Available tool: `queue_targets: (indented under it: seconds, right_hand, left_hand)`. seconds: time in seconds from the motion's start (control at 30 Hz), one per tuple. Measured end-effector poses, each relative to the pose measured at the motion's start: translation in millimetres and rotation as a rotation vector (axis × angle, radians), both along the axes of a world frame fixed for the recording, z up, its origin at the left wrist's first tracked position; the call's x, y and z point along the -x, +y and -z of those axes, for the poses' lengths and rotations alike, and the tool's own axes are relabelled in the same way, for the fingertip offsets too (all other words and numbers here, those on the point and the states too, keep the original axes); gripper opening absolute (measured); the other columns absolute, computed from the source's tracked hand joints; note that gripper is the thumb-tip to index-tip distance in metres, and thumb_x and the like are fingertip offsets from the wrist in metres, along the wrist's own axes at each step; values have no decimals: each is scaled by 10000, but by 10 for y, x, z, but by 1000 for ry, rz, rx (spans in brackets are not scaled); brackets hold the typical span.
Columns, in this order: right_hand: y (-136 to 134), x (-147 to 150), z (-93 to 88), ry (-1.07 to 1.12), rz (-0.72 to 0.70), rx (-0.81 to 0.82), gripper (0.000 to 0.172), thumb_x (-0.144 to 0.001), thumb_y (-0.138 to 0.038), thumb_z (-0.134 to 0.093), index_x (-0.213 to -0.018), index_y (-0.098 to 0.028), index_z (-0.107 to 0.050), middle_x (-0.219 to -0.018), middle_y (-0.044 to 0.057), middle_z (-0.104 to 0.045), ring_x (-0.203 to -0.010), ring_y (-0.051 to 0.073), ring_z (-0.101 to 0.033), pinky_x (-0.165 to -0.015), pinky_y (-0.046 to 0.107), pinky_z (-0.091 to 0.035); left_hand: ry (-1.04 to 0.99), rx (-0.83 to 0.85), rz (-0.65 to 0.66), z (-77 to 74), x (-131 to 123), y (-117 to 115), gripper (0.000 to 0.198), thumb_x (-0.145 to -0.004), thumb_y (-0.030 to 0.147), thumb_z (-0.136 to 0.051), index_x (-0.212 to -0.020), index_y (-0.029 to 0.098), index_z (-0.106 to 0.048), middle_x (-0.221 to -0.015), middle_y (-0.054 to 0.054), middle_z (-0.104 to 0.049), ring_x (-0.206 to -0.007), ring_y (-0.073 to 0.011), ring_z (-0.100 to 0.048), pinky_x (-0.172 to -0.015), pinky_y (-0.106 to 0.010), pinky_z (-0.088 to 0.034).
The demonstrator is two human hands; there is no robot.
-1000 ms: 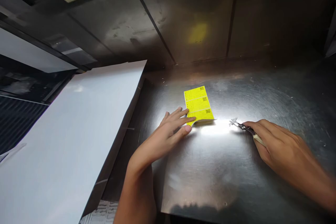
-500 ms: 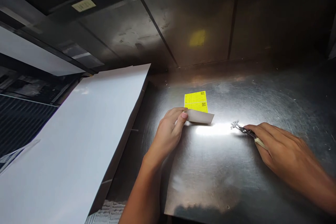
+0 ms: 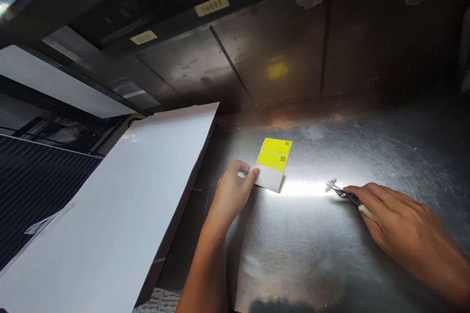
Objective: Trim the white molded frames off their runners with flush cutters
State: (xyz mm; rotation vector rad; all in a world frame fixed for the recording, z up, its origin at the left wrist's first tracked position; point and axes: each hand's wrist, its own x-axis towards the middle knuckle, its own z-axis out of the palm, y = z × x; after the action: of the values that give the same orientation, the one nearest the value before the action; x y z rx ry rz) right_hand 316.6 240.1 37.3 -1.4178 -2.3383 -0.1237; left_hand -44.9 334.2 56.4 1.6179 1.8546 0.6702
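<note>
Near the middle of the metal table, my left hand (image 3: 235, 188) pinches the left edge of a yellow label sheet (image 3: 274, 153) between thumb and fingers. The sheet has printed lines and two QR codes. Its near part shows pale and blank, and I cannot tell if that is a fold or a separate slip. To the right, my right hand (image 3: 396, 210) is closed around small pliers (image 3: 348, 196) with cream handles. At the pliers' tip sits a small grey-white part (image 3: 331, 185), its exact kind unclear. My palm hides most of the handles.
A large white board (image 3: 121, 195) lies at the left, overlapping the table (image 3: 293, 264). A metal back wall (image 3: 286, 54) rises behind, with paper tags (image 3: 212, 5) on the rail above. Dark ribbed material (image 3: 40, 171) shows at the far left.
My left hand has lowered the pale near part toward the table, uncovering more of the yellow sheet, which has turned slightly. My right hand keeps its grip on the pliers. The camera view has tilted upward.
</note>
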Motion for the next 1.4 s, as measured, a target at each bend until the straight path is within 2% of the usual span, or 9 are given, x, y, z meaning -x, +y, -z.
queue_targets:
  seconds: [0.2,0.4,0.63,0.73,0.83,0.9,1.07,1.2,1.4]
  right_hand:
    - [22,0,13,-16,-8,-37,322,-1082,-157,-440,-1333,-182,-640,-1069,68,-742,-834,264,-755,-689,453,-640]
    - [34,14,-16,-11,-30,-24,330,-1073,-149,-448,-1346,-180,-631,-1064,68,-738,-822,258,-751,-674,430,-625]
    - [89,-28,-38,-27,31,-50,323,-1039,-143,-471,-1314,-180,-636,-1026,54,-721,-821,269,-750,-655,431,-596]
    - [94,-24,-33,-20,34,-41,331,-1024,-109,-474,-1302,-191,-635,-1020,41,-716,-817,254,-751,-661,415,-584]
    - [78,-8,-22,-17,25,-1,345,-1019,-85,-472,-1301,-200,-633,-1014,34,-708,-829,249,-749,-686,409,-579]
    - [65,3,-15,-7,35,21,346,-1024,-86,-469,-1305,-206,-631,-1021,32,-708,-837,251,-746,-687,409,-568]
    - [54,18,-3,1,53,40,340,-1026,-86,-477,-1301,-207,-636,-1030,36,-705,-856,262,-746,-686,412,-543]
    - [48,22,11,10,60,42,371,-972,-43,-493,-1265,-203,-656,-1007,38,-699,-847,262,-731,-681,404,-514]
    - [49,45,-11,7,61,34,367,-980,-50,-486,-1258,-197,-674,-1002,49,-705,-833,264,-730,-656,415,-525]
  left_hand:
    - [-122,-20,-35,7,-3,7,511,-862,510,-817,-1214,205,-607,-1199,-82,-697,-695,-155,-652,-624,-285,-521]
    - [-264,-62,-49,7,13,44,705,-854,526,-852,-1386,166,-563,-1190,-111,-721,-893,-177,-664,-812,-303,-558]
    - [-489,7,23,-44,-86,1,732,-921,609,-843,-1427,144,-591,-1188,-132,-728,-1004,-233,-728,-739,-291,-615]
    - [-593,-4,6,-61,-125,-2,683,-907,587,-893,-1352,135,-641,-1199,-123,-709,-951,-199,-727,-727,-270,-635]
    - [-673,-48,-41,-50,-154,3,680,-887,570,-930,-1340,161,-629,-1272,-110,-685,-893,-171,-755,-819,-325,-685]
    - [-710,-80,-65,-25,-167,3,685,-874,560,-949,-1334,176,-617,-1296,-108,-680,-958,-217,-795,-911,-398,-704]
    - [-398,-135,185,74,-217,-22,330,-1061,473,-712,-1239,195,-717,-1222,-124,-776,-1115,-291,-792,-1020,-490,-661]
    - [-201,-194,320,163,-302,-41,209,-1026,330,-671,-1124,263,-843,-1245,-80,-794,-1233,-310,-705,-1147,-533,-531]
    - [-36,-241,277,293,-272,7,287,-1001,331,-672,-1251,259,-793,-1379,-113,-692,-1350,-359,-558,-1169,-551,-448]
